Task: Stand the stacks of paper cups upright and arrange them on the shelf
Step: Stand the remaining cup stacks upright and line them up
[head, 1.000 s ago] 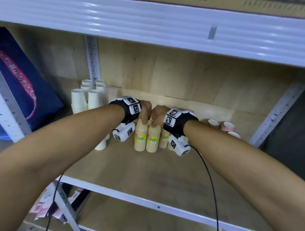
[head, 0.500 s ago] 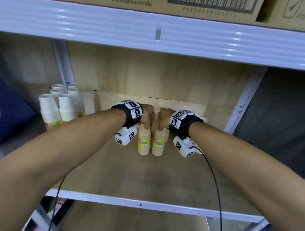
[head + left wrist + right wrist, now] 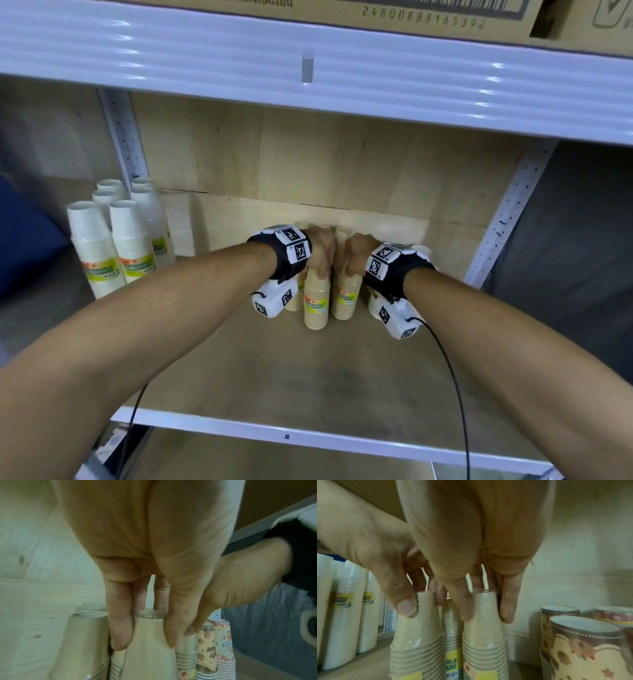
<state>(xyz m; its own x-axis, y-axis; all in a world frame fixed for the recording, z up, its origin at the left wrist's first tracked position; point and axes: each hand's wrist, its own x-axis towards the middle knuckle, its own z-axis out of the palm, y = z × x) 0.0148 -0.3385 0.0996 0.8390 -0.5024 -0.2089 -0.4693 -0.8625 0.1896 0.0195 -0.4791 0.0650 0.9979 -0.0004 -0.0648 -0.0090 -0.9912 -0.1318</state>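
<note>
Two tan stacks of paper cups stand upright near the back of the wooden shelf (image 3: 308,377). My left hand (image 3: 320,255) grips the top of the left tan stack (image 3: 315,303); in the left wrist view my left hand (image 3: 149,628) has thumb and fingers curled round the left tan stack (image 3: 150,649). My right hand (image 3: 356,255) grips the right tan stack (image 3: 347,296); in the right wrist view my right hand (image 3: 484,605) pinches the top of the right tan stack (image 3: 484,628). More tan stacks (image 3: 82,642) stand behind them, partly hidden.
Several white cup stacks (image 3: 113,246) stand upright at the shelf's left end by a metal post (image 3: 125,144). Patterned cup stacks (image 3: 582,642) stand close on the right, mostly behind my right wrist. The upper shelf's white edge (image 3: 308,85) hangs low overhead.
Both hands, still holding the tan stacks, have shifted right along the shelf, away from the white cups and closer to the patterned cups. The head view has swung right.
</note>
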